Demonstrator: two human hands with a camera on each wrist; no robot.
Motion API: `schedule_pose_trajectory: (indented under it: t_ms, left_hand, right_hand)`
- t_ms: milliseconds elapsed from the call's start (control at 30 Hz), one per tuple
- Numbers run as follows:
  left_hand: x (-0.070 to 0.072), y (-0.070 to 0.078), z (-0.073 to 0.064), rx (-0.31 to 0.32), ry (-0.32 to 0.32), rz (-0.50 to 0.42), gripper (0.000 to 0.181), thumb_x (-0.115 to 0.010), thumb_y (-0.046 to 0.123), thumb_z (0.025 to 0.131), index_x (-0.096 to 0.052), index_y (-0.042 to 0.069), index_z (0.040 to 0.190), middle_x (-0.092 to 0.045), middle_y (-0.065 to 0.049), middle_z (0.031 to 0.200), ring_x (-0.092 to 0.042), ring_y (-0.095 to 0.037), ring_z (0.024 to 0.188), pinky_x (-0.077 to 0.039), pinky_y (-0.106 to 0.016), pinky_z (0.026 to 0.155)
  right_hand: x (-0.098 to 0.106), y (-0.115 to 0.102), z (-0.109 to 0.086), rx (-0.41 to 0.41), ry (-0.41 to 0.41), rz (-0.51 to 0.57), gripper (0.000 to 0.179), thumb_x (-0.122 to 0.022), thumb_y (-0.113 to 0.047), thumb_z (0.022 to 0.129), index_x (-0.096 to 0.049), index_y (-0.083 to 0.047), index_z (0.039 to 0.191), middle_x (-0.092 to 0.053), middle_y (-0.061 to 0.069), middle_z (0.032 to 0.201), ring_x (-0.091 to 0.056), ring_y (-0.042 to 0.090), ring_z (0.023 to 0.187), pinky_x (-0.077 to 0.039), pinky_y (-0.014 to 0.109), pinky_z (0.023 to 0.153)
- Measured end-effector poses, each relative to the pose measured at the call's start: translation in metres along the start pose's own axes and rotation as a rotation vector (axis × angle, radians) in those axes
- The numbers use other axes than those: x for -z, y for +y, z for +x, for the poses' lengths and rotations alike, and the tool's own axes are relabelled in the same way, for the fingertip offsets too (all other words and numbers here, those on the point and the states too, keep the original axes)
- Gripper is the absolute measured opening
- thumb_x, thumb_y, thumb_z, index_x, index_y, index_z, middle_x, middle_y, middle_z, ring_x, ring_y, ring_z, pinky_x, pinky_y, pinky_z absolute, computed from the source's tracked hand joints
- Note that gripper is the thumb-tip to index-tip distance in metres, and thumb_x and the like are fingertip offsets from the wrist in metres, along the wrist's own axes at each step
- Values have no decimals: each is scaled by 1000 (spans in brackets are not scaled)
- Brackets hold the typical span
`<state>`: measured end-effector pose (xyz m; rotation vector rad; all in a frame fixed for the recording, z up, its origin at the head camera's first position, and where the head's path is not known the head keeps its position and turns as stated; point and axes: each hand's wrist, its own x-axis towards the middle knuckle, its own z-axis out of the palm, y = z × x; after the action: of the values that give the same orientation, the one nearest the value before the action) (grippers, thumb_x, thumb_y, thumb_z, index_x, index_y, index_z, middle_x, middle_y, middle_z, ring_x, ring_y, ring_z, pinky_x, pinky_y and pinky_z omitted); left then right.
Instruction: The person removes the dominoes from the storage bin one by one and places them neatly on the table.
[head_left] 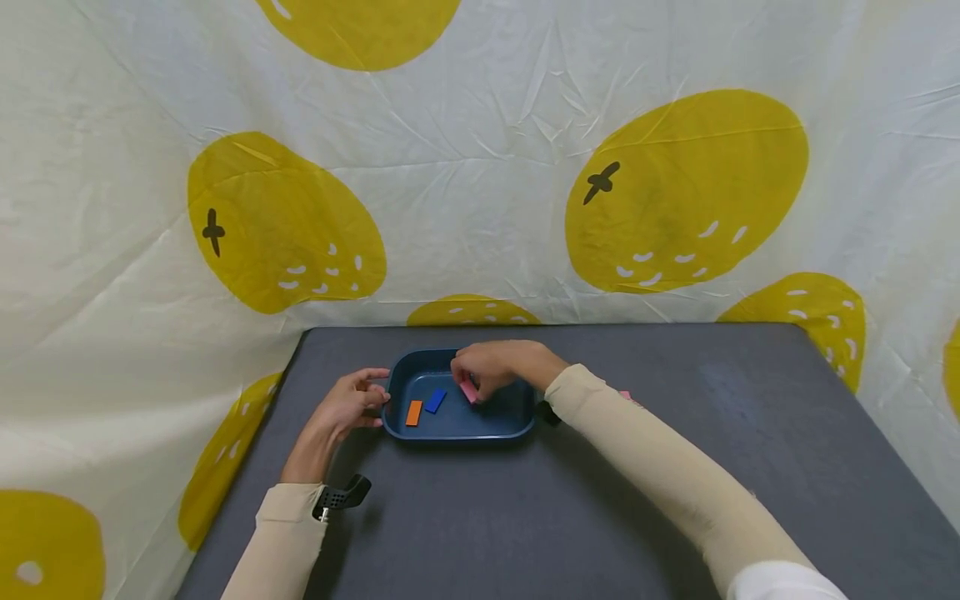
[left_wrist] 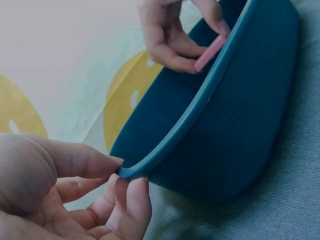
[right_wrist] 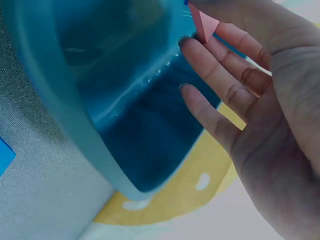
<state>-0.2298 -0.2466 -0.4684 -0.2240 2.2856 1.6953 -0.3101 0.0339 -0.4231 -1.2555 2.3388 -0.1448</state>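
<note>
A dark blue rectangular tray with raised walls stands on the table. At its left end my left hand pinches the rim between thumb and fingers, seen closely in the left wrist view. Over the tray's inside, my right hand holds a small flat pink block between thumb and fingertips. The left wrist view shows that pink block tilted near the rim. On the tray floor lie an orange block and a blue block, side by side and apart.
Another pink piece shows on the table, partly hidden behind my right sleeve. A bright blue piece lies outside the tray in the right wrist view. Behind the grey table hangs a white cloth with yellow shapes.
</note>
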Motion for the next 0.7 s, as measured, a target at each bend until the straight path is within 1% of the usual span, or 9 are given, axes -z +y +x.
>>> schedule_pose_trajectory:
  t_ms: [167, 367, 500, 700]
  left_hand:
    - [-1, 0, 1, 6, 2, -2, 49, -57, 1, 98, -49, 6, 147, -59, -15, 108, -60, -26, 91, -59, -34, 65]
    - [-2, 2, 1, 10, 9, -3, 49, -58, 1, 98, -49, 6, 146, -59, -15, 108, -60, -29, 93, -59, -35, 65]
    - [-1, 1, 2, 11, 11, 1, 49, -58, 2, 99, -49, 6, 146, -59, -17, 110, -60, -31, 96, -59, -35, 65]
    - [0, -1, 1, 3, 0, 4, 49, -57, 2, 99, -48, 6, 147, -59, -16, 110, -60, -29, 95, -59, -35, 66]
  right_hand:
    - [2, 4, -12, 12, 49, 25, 33, -78, -22, 90, -63, -17, 119, -58, -3, 112, -57, 14, 100, -50, 24, 87]
    - [4, 6, -26, 12, 77, 54, 36, -78, -21, 89, -64, -15, 122, -56, -4, 113, -61, 21, 107, -50, 27, 89]
    - [4, 8, -35, 33, 100, 73, 33, -78, -20, 89, -64, -15, 119, -57, -2, 113, -62, 23, 108, -51, 29, 91]
    - [3, 12, -50, 57, 151, 84, 33, -78, -19, 89, -64, -13, 118, -58, -2, 113, -62, 24, 108, -51, 30, 93]
